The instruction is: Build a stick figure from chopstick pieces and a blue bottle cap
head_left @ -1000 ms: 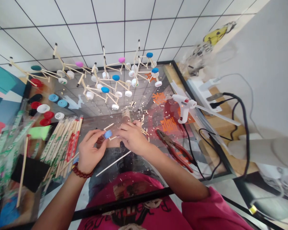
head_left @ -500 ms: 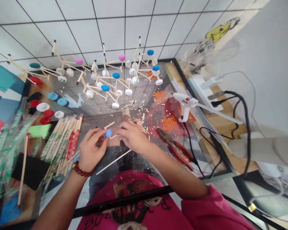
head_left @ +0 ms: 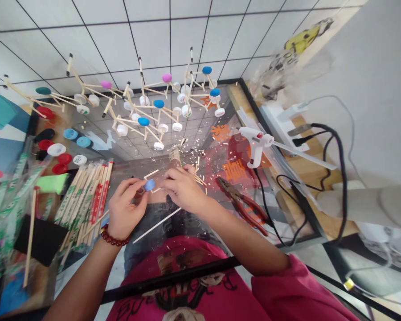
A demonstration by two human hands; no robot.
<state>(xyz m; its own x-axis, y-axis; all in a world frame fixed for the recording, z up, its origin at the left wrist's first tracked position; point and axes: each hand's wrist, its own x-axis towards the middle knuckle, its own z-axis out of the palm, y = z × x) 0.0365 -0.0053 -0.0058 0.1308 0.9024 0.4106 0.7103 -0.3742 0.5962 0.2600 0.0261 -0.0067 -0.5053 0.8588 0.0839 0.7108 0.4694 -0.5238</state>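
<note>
Item: blue bottle cap (head_left: 149,184), pinched at the fingertips of the left hand (head_left: 125,209), held just above the glass counter (head_left: 220,178), directly left of the right hand (head_left: 183,189).

Short wooden sticks (head_left: 155,191) run from the cap toward the right hand, long axis roughly left-right.

Right fingers curled closed, apparently gripping the stick ends; contact partly hidden.

Nearby: red pliers (head_left: 245,207), glue gun (head_left: 256,142).

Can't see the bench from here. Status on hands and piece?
Left hand pinches blue cap. Right hand on thin sticks beside it. Pliers just right, long stick underneath.
</note>
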